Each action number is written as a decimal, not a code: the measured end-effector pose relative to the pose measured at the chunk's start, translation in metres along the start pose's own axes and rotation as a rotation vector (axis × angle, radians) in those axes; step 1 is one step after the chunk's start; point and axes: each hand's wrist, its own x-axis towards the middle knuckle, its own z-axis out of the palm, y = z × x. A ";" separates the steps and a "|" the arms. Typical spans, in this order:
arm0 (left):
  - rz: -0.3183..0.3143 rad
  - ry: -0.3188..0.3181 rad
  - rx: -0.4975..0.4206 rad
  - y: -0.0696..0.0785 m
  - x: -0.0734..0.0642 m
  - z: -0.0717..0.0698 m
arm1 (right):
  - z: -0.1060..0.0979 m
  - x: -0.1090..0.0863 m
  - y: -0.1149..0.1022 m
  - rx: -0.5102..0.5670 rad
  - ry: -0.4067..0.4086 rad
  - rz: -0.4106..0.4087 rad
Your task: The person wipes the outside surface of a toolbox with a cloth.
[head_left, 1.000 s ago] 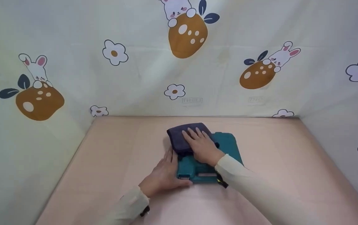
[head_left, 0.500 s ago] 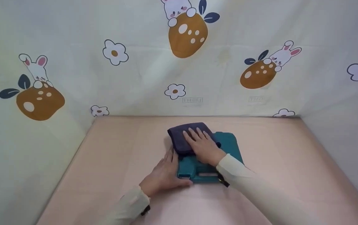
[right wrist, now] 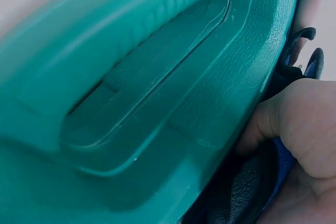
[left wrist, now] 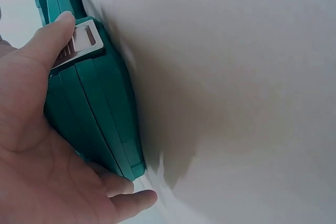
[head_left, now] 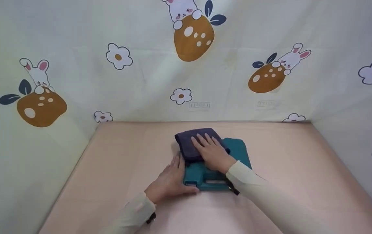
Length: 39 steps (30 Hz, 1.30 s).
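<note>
A teal hard plastic case (head_left: 238,151) lies flat on the table, its handle side toward me. On its top, toward the far left corner, sits a folded dark purple-grey fabric item (head_left: 186,140) with black edging. Straight fingers of my right hand (head_left: 214,155) rest spread on this fabric. Black loops and a blue inner side of it show beside the hand in the right wrist view. My left hand (head_left: 168,182) braces the case's left side with extended fingers. Its thumb reaches round the front corner by the metal-coloured latch (left wrist: 84,40).
The table (head_left: 117,156) has a pale pink-beige cover. Behind and to both sides hangs a pale cloth (head_left: 143,84) printed with rabbits, fruit and flowers. The case's grip handle (right wrist: 89,51) fills much of the right wrist view.
The folded fabric and my right hand have shifted very slightly to the right on the case. My left hand and the case stay put.
</note>
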 end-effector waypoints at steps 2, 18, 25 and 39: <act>0.002 0.001 0.001 -0.001 0.000 0.001 | 0.000 0.000 0.000 0.002 0.001 -0.003; 0.009 0.014 0.007 0.001 0.000 0.003 | 0.002 -0.002 0.004 0.028 0.003 0.014; 0.016 0.028 0.020 -0.001 0.000 0.002 | 0.002 -0.002 0.002 0.026 0.016 0.012; 0.018 0.025 0.014 -0.002 0.001 0.003 | 0.003 -0.003 0.003 0.046 0.017 0.023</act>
